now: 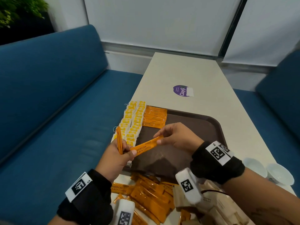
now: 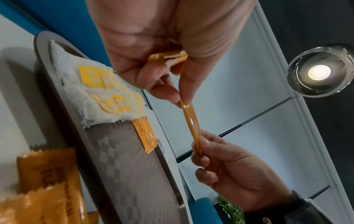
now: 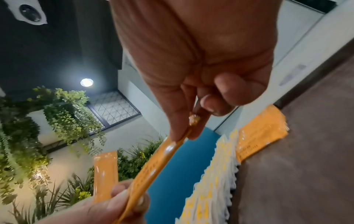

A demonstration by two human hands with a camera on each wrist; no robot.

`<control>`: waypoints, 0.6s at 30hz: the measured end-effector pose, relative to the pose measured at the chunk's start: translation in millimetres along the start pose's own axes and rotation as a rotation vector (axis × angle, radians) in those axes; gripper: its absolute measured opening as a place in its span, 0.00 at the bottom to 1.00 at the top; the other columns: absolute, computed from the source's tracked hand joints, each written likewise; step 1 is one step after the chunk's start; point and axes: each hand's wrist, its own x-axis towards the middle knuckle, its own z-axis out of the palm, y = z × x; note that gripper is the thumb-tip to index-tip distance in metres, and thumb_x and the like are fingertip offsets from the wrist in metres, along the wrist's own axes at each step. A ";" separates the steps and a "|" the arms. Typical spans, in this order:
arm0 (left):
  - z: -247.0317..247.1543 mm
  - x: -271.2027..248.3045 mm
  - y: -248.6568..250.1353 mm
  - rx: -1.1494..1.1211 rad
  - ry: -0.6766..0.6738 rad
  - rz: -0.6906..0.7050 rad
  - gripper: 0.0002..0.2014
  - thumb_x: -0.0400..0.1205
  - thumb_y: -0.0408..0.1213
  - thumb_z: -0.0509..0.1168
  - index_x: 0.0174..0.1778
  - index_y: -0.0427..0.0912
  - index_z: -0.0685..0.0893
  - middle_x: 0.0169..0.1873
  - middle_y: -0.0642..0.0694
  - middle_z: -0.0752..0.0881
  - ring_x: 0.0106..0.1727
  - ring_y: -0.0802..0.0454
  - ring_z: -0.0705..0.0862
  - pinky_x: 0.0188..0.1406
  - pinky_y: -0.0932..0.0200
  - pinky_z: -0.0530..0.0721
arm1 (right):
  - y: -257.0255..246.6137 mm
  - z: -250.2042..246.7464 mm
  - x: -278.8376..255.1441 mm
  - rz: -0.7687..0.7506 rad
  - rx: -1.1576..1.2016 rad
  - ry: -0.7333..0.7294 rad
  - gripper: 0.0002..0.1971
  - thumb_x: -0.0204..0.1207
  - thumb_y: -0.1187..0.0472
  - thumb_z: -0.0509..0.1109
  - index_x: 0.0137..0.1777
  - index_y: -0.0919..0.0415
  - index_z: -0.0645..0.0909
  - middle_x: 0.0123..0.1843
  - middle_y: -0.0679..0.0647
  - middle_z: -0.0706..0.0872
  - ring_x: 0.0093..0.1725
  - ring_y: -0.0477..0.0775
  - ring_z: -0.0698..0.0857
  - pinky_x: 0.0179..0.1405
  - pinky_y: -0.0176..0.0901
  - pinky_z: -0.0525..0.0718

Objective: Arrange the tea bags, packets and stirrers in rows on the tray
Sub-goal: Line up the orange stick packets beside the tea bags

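Over the brown tray (image 1: 203, 125), both hands hold one orange coffee packet (image 1: 146, 146) level between them. My left hand (image 1: 129, 151) pinches its near end and also grips a second orange packet (image 1: 119, 140) that stands upright. The far end is pinched by my right hand (image 1: 159, 138). Two columns of white-and-yellow tea bags (image 1: 133, 122) lie along the tray's left side, with a row of orange packets (image 1: 155, 117) beside them at the far end. In the left wrist view the shared packet (image 2: 191, 121) runs edge-on to the right hand (image 2: 199, 145). No stirrers show.
A loose heap of orange packets (image 1: 149, 194) and beige packets (image 1: 212, 202) lies on the white table (image 1: 178, 70) near me. White paper cups (image 1: 279, 174) stand at the right edge. A purple sticker (image 1: 181, 90) marks the table. Blue sofas flank it.
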 end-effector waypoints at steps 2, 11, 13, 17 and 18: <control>2.3 0.4 0.5 -0.028 0.015 -0.016 0.08 0.82 0.29 0.62 0.39 0.42 0.71 0.36 0.41 0.79 0.33 0.52 0.77 0.23 0.66 0.74 | -1.9 -7.6 6.8 -0.017 -0.028 0.040 0.03 0.73 0.67 0.75 0.45 0.59 0.87 0.38 0.55 0.83 0.34 0.39 0.79 0.33 0.27 0.75; 5.2 -2.0 -4.2 -0.205 0.053 -0.139 0.06 0.87 0.36 0.54 0.51 0.44 0.76 0.42 0.42 0.83 0.33 0.51 0.78 0.25 0.62 0.74 | 30.1 -28.6 66.2 0.365 0.010 0.246 0.07 0.77 0.70 0.71 0.53 0.69 0.84 0.31 0.54 0.81 0.26 0.46 0.77 0.23 0.34 0.75; 5.1 -2.5 -5.4 -0.216 0.052 -0.155 0.07 0.87 0.38 0.54 0.51 0.44 0.77 0.42 0.41 0.84 0.34 0.50 0.79 0.27 0.61 0.74 | 31.6 -24.5 74.8 0.409 0.043 0.215 0.06 0.77 0.71 0.70 0.52 0.69 0.84 0.31 0.55 0.81 0.25 0.47 0.76 0.21 0.33 0.77; 2.9 -2.1 -6.9 -0.207 0.053 -0.172 0.08 0.87 0.40 0.54 0.52 0.43 0.78 0.42 0.42 0.83 0.35 0.50 0.78 0.28 0.61 0.74 | 27.3 -16.4 91.2 0.459 0.017 0.131 0.07 0.77 0.69 0.70 0.39 0.62 0.78 0.34 0.55 0.81 0.28 0.48 0.76 0.32 0.37 0.79; 2.5 -1.8 -7.0 -0.201 0.052 -0.173 0.08 0.87 0.40 0.54 0.52 0.43 0.78 0.42 0.42 0.83 0.35 0.50 0.79 0.28 0.61 0.75 | 25.2 -15.4 94.5 0.467 0.009 0.116 0.08 0.78 0.69 0.70 0.38 0.62 0.77 0.34 0.54 0.81 0.29 0.48 0.76 0.33 0.36 0.78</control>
